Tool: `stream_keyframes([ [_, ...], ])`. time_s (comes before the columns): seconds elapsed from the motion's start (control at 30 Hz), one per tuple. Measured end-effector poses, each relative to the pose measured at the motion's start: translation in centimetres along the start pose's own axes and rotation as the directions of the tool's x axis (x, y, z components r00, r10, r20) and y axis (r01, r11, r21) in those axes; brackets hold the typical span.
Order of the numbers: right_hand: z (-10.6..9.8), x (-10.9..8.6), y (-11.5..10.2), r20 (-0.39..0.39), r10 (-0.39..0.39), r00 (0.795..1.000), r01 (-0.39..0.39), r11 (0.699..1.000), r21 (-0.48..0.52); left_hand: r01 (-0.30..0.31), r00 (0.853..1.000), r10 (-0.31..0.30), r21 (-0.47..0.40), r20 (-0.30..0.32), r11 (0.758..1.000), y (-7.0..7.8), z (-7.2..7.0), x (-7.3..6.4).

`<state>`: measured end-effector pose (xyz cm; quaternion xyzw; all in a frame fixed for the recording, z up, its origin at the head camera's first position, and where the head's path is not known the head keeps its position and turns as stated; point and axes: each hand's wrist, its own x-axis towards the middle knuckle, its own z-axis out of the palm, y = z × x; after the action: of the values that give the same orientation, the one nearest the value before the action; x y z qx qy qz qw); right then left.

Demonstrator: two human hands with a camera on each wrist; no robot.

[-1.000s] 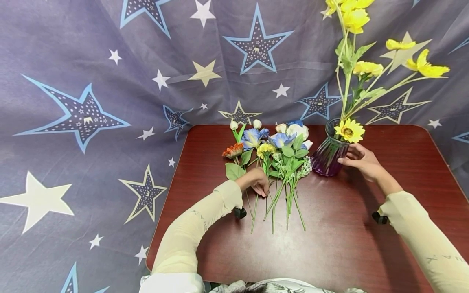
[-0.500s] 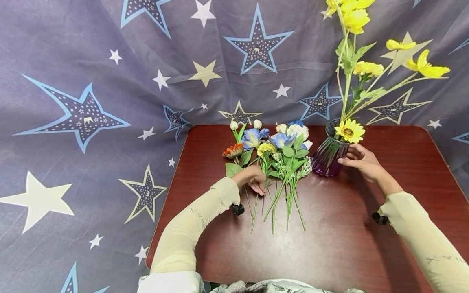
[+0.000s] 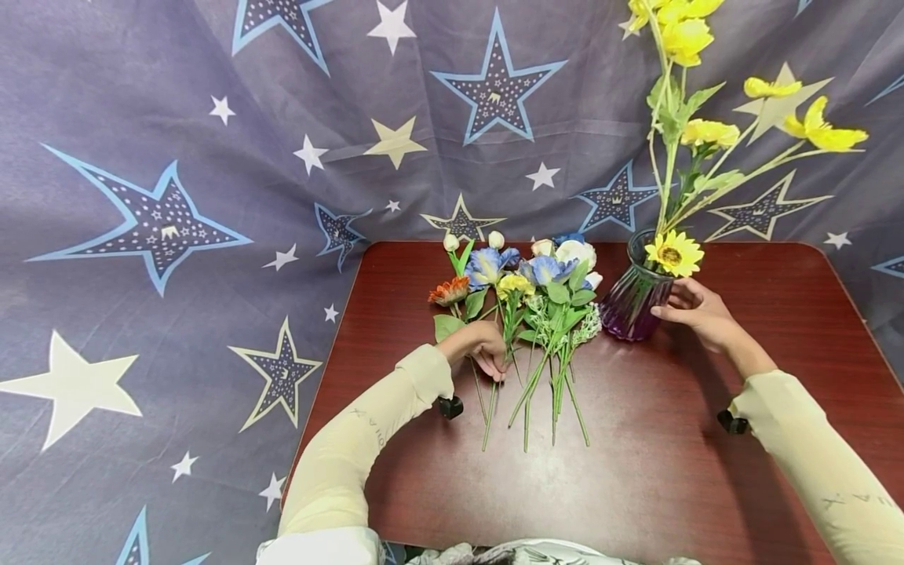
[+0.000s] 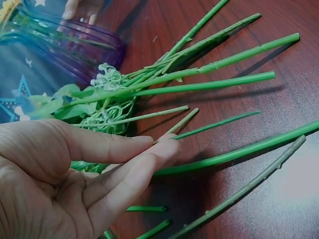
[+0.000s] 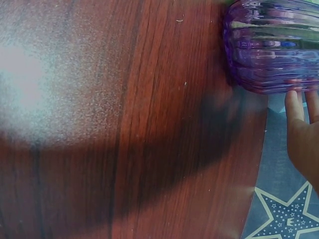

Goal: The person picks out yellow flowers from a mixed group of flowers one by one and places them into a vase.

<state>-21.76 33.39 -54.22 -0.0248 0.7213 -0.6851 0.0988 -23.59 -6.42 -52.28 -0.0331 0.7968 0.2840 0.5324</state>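
My left hand is over the stems of the artificial flowers laid on the table. In the left wrist view, its thumb and forefinger pinch a thin green stem; which bloom it carries is hard to tell. Around it lie a yellow flower, an orange flower, blue flowers and white blooms. A ribbed purple glass vase stands to the right, holding tall yellow flowers and a small sunflower. My right hand touches the vase's right side with thumb and extended fingers.
The reddish-brown wooden table has rounded corners. A starry cloth hangs behind and beside it. Several loose stems cross one another, pointing toward the near edge. Long yellow branches lean out right above the vase.
My left hand has shifted a little to the left with the stem it pinches. The nearby blue and yellow flowers have moved slightly. The right hand and vase stay in place.
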Motion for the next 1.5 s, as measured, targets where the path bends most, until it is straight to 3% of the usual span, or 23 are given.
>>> stream_keyframes([
  [0.13, 0.0, 0.0, 0.0, 0.000, -0.001, 1.000, 0.001, 1.000, 0.009, -0.018, 1.000, 0.018, 0.000, 0.002, 1.000, 0.1, -0.3, -1.7],
  [0.27, -0.1, 0.0, 0.1, 0.005, -0.002, 1.000, 0.001, 0.999, 0.038, -0.037, 0.999, 0.037, -0.023, 0.002, 0.999, 0.1, -1.0, -2.3],
  [0.8, -0.1, 0.0, 0.0, 0.006, -0.010, 1.000, 0.009, 1.000, 0.029, -0.094, 0.995, 0.086, -0.169, -0.054, 0.981, 1.4, -4.2, -3.9],
  [1.17, -0.1, -0.2, 0.1, 0.009, -0.001, 1.000, 0.001, 0.999, 0.034, -0.181, 0.979, 0.150, -0.255, -0.138, 0.950, 2.3, -5.4, -4.4],
  [1.5, -0.2, 0.0, 0.1, 0.001, 0.011, 1.000, -0.011, 1.000, 0.011, -0.238, 0.963, 0.196, -0.245, -0.184, 0.940, 3.1, -6.6, -5.5],
])
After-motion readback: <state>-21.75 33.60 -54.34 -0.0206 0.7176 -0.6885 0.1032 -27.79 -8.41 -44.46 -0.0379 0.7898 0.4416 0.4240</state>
